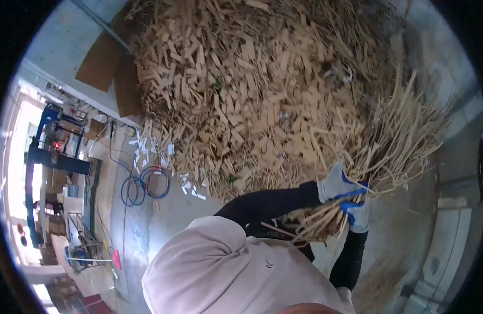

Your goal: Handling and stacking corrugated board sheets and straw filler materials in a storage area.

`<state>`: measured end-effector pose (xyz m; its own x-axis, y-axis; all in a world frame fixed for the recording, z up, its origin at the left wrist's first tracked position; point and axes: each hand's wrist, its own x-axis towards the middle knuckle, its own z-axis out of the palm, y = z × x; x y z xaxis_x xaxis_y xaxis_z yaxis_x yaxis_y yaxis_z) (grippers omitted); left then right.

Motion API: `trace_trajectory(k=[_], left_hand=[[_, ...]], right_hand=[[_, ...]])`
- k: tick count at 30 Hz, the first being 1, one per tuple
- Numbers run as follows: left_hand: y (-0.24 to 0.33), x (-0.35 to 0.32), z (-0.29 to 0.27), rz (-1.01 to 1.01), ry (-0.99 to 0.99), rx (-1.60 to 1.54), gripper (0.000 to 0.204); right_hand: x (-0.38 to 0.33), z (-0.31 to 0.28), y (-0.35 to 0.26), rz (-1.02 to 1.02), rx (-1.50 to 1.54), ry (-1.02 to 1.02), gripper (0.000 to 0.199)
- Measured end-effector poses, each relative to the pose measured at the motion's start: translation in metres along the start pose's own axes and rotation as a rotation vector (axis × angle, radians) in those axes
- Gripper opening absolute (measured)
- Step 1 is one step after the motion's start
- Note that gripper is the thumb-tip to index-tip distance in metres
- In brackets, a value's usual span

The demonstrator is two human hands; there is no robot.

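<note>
My left hand (pixel 336 184), in a grey and blue glove, closes around a bundle of long, thin brown strips (pixel 325 220) that look like cardboard. Just below it, my right hand (pixel 355 212), gloved the same way, grips the same bundle. Short strip ends stick out toward my body, while longer strips (pixel 404 136) fan out beyond the hands to the upper right. Where these meet the big pile of cut cardboard scraps (pixel 241 99), I cannot tell which are held and which lie loose.
White paper strips (pixel 142 152) lie on the floor at the pile's left edge, near a coiled blue hose (pixel 142 186). Brown cardboard sheets (pixel 100 63) lean by the wall. A workbench with equipment (pixel 58 162) stands far left. A pale ledge (pixel 448 240) runs along the right.
</note>
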<state>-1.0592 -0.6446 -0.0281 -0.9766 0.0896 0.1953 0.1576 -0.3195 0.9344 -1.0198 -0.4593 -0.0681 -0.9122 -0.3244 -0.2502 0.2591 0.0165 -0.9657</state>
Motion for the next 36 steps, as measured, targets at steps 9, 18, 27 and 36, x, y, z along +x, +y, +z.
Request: trace_trajectory(k=[9,18,27,36], left_hand=[[0.003,0.144,-0.023,0.044,-0.318,0.104,0.088],[-0.064,0.198,-0.009,0.33,-0.732,0.869,0.118],[-0.059,0.205,-0.216,-0.18,-0.998,0.031,0.077],[0.058,0.047,-0.667,-0.782,0.332,0.82,0.045]], right_hand=[[0.124,0.038,-0.006,-0.439,0.484,0.508,0.043],[0.143,-0.006,0.091,-0.39,0.828,0.514,0.026],[0.151,0.017,0.187,-0.096,0.242,1.048,0.039],[0.442,0.169,-0.104,-0.507,-0.144,0.83,0.037]])
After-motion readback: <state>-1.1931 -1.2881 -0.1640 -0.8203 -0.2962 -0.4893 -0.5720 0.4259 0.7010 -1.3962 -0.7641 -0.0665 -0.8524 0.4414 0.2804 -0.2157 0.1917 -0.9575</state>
